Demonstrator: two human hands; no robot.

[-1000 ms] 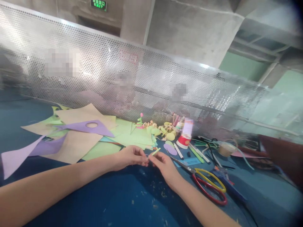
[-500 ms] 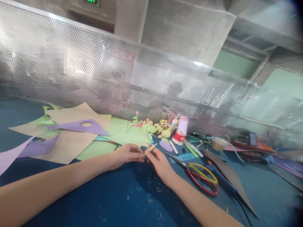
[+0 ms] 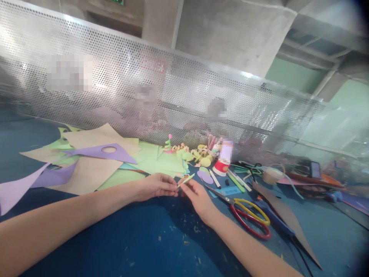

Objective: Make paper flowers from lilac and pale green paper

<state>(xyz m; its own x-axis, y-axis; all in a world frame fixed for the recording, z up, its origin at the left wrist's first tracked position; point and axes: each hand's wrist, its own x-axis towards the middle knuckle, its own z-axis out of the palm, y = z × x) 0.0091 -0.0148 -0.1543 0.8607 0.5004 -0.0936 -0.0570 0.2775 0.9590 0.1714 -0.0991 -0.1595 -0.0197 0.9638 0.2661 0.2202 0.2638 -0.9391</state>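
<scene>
My left hand point(image 3: 157, 186) and my right hand point(image 3: 196, 196) meet over the blue table point(image 3: 121, 246), fingers pinched together on a thin light-green paper strip point(image 3: 186, 179) that sticks up and to the right between them. Just right of my right hand lie scissors with red and yellow handles point(image 3: 248, 215), blades pointing toward my fingers.
Sheets of tan, purple and green paper point(image 3: 95, 165) spread over the left. Small paper shapes point(image 3: 198, 156), a glue bottle with a red base point(image 3: 222, 159), pens point(image 3: 236, 180) and a tape roll point(image 3: 272, 175) sit by a perforated metal screen point(image 3: 173, 96). A brown paper strip point(image 3: 285, 219) lies at the right.
Both hands stay pinched on the green strip with only small finger shifts. The view has swung slightly, and the dark shape at the right edge is gone.
</scene>
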